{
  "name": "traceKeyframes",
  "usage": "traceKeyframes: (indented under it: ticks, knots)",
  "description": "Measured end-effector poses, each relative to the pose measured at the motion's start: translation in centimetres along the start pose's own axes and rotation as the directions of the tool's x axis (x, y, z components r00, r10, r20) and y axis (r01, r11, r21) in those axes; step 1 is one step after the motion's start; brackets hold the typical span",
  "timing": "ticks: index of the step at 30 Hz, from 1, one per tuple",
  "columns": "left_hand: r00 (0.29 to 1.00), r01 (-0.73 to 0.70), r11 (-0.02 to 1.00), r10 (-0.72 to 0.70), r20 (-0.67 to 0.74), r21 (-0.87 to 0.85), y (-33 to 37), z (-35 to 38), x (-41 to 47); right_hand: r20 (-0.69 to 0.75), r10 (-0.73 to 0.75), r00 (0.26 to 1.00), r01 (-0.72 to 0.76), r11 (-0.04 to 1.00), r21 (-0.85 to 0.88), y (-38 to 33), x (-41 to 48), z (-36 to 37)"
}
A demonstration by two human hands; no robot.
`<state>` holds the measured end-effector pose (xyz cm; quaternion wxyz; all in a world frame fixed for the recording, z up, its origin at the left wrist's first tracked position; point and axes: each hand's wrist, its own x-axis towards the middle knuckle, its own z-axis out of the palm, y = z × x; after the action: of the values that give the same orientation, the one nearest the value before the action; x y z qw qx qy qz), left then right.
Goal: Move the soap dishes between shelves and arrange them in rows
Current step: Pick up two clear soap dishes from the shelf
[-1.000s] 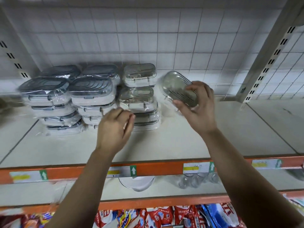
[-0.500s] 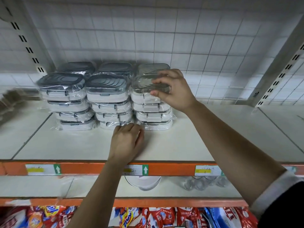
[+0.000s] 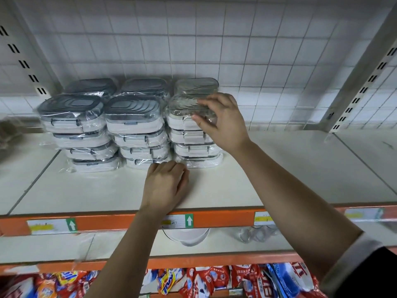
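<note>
Plastic-wrapped soap dishes stand in stacks on the cream upper shelf point(image 3: 279, 179), in two rows three stacks wide. The two left front stacks point(image 3: 73, 134) point(image 3: 135, 130) have dark grey lids; the right front stack point(image 3: 193, 145) has clear lids. My right hand point(image 3: 221, 121) grips the top clear-lidded dish point(image 3: 182, 108) of that right front stack, fingers over its lid and thumb on its front. My left hand point(image 3: 165, 186) rests on the shelf, fingertips touching the bottoms of the middle and right stacks.
The shelf has an orange front rail point(image 3: 225, 219) with price labels. A white bowl point(image 3: 187, 236) and clear glassware point(image 3: 257, 233) sit on the shelf below. Colourful packets point(image 3: 193, 280) fill the lowest level. A slotted upright point(image 3: 354, 93) stands at the right.
One second ago my right hand held the clear-lidded dish in the air to the right of the stacks. It has since set it on top of the right front stack and still holds it there.
</note>
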<state>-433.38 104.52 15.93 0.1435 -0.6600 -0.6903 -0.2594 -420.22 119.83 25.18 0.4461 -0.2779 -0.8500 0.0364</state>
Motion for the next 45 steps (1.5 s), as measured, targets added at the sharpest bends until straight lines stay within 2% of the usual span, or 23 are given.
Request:
traceKeyframes:
  ticks: [2,6,12,18,24,27,33,39,45]
  knots:
    - [1.000,-0.008,1.000,0.008,0.007,0.004,0.4,-0.1,0.0,0.012,0.023,1.000,-0.024,0.999,0.024,-0.1,-0.1,-1.1]
    - [1.000,-0.013,0.999,0.013,0.012,-0.045,2.8,-0.1,0.7,-0.073,0.102,0.992,-0.095,0.991,0.095,1.7,-2.9,-3.9]
    - [0.987,-0.154,0.986,0.156,0.037,-0.061,9.2,1.5,2.5,-0.056,0.323,0.945,-0.325,0.945,-0.026,5.9,-11.2,-9.3]
    - [0.935,-0.346,0.924,0.353,0.014,-0.162,21.9,4.3,2.8,-0.141,0.424,0.895,-0.441,0.889,-0.125,9.9,-20.8,-18.9]
    - [0.882,-0.446,0.863,0.469,0.049,-0.236,37.1,6.7,0.6,-0.217,0.497,0.840,-0.540,0.800,-0.261,13.9,-31.2,-31.6]
    - [0.868,-0.463,0.841,0.495,0.049,-0.281,44.1,8.1,-0.8,-0.202,0.560,0.803,-0.596,0.749,-0.289,15.8,-36.4,-37.5]
    - [0.839,-0.458,0.820,0.526,0.136,-0.344,55.1,11.3,-3.8,-0.220,0.621,0.752,-0.656,0.676,-0.334,19.1,-44.5,-46.4]
    - [0.819,-0.456,0.827,0.535,0.209,-0.328,61.9,16.0,-4.3,-0.183,0.672,0.718,-0.686,0.636,-0.355,25.5,-49.5,-49.9]
    - [0.835,-0.394,0.862,0.481,0.267,-0.319,68.3,22.9,-2.2,-0.098,0.701,0.707,-0.675,0.626,-0.391,33.5,-51.5,-52.4]
